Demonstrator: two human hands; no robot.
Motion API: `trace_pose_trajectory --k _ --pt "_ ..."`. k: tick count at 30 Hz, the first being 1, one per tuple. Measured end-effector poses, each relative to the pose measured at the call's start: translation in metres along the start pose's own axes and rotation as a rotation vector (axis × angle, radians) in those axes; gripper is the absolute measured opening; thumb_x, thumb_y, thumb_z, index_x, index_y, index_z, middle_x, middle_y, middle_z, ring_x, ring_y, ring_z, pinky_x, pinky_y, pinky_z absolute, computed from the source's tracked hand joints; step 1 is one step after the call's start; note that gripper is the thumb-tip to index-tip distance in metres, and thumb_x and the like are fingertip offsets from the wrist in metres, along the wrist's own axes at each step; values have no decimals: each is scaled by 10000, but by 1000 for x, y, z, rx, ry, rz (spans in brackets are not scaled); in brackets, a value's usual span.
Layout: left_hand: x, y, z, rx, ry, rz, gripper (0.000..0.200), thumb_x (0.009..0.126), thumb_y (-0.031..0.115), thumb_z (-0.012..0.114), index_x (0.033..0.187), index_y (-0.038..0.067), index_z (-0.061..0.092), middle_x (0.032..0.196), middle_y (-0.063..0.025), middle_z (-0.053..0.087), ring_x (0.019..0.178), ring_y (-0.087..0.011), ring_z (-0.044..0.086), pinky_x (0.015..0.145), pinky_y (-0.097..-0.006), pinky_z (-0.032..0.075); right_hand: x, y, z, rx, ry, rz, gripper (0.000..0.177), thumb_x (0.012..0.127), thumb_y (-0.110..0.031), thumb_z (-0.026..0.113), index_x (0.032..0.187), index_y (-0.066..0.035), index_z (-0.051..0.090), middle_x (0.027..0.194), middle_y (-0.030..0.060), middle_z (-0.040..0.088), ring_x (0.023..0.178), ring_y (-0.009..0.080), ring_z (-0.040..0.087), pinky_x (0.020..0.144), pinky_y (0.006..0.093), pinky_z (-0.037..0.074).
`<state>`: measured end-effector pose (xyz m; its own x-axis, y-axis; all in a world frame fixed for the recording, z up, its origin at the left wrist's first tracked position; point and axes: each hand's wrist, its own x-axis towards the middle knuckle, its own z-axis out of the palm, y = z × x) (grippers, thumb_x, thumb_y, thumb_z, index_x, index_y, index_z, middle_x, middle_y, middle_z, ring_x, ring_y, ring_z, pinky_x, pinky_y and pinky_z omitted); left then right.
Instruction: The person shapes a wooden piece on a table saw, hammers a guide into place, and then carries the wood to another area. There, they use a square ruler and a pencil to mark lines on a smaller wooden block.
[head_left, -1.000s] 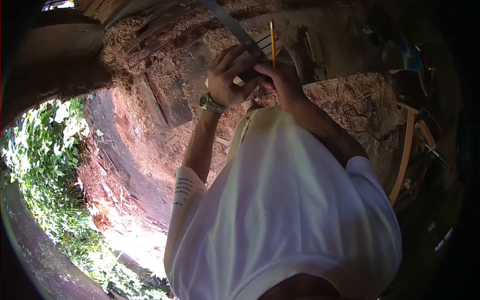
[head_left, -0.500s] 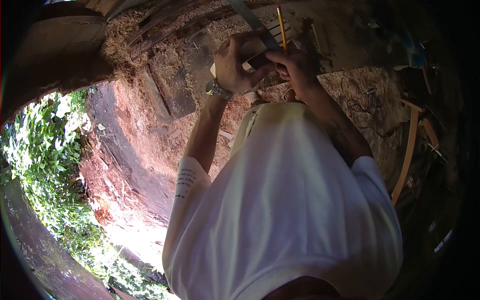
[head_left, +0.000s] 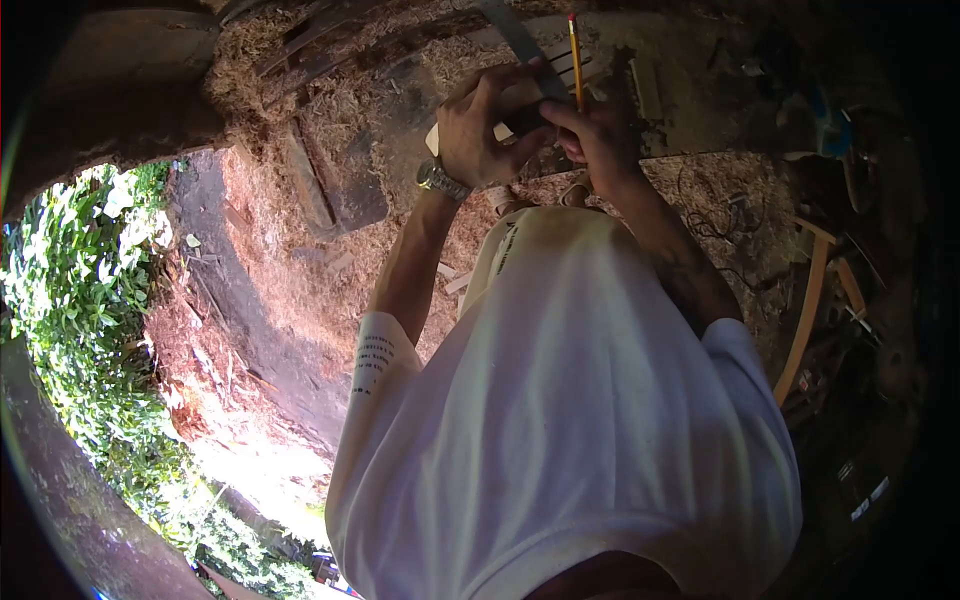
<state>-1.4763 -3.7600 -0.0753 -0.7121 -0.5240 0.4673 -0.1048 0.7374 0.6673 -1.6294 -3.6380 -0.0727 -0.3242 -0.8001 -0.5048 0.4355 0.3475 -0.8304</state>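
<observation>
My left hand (head_left: 475,130), with a watch on its wrist, is closed around a try square and a pale piece of wood (head_left: 433,139), fingers over the far side and thumb on the near side. The try square (head_left: 512,33) has a grey metal blade slanting away to the upper left; its dark stock sits between my hands. In my right hand (head_left: 605,142) a yellow pencil (head_left: 576,65) is pinched, eraser end up, close beside the blade. Its tip is hidden by my fingers.
The workbench (head_left: 700,115) carries wood shavings (head_left: 370,75) and loose strips. A blue object (head_left: 832,130) lies at its right end. Wooden frame pieces (head_left: 808,310) stand at right. Shavings and offcuts cover the ground; green plants (head_left: 85,290) grow at left.
The view has shifted slightly, so both hands, the square and the pencil appear a little further right. My grips look the same, and the pencil stands slightly more upright.
</observation>
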Motion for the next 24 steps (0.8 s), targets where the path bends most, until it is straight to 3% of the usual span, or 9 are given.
trace_pose_trajectory --k 6,9,11,15,20,23,24 --pt "1 -7 5 -59 46 83 698 700 320 908 1294 99 616 1313 -140 684 1028 -357 736 828 -450 614 -3 0 3 -23 71 -70 221 862 -260 791 826 -62 698 679 -31 561 562 46 476 505 244 348" --pt "2 -8 3 65 48 119 683 691 355 897 1289 119 667 1412 -156 621 1060 -382 722 848 -466 612 -5 5 -1 -5 92 -108 217 863 -257 787 827 -59 705 688 -31 573 568 45 488 508 242 360" --pt "2 -2 -1 96 11 64 670 683 372 896 1284 153 695 1444 -158 593 1098 -391 705 860 -467 610 -11 3 -1 -38 166 -122 207 871 -250 778 849 -58 704 685 -39 563 569 40 488 506 235 362" --pt "-1 -6 0 118 -11 4 664 660 380 904 1278 218 723 1487 -148 555 1161 -381 675 883 -458 609 -6 9 -8 -95 115 -129 214 884 -260 769 917 -55 720 744 -40 582 591 36 499 504 237 372" --pt "-3 -10 3 163 71 177 472 689 358 898 1123 199 799 1436 -138 603 1164 -356 673 889 -444 613 -2 7 -10 -58 60 -128 261 894 -316 770 922 -61 723 792 -31 590 589 39 494 510 248 374" --pt "-5 -16 6 176 96 263 384 708 350 893 1057 204 824 1393 -124 640 1162 -350 674 883 -438 619 -12 -2 -14 -356 247 -301 313 957 -346 701 897 -39 694 753 -39 549 623 58 504 558 259 393" --pt "-6 -18 8 174 101 280 363 712 350 891 1040 207 830 1378 -119 652 1163 -349 674 880 -436 621 -13 -5 -26 -216 211 -335 340 979 -355 669 901 -24 692 774 -20 571 654 75 518 591 267 409"
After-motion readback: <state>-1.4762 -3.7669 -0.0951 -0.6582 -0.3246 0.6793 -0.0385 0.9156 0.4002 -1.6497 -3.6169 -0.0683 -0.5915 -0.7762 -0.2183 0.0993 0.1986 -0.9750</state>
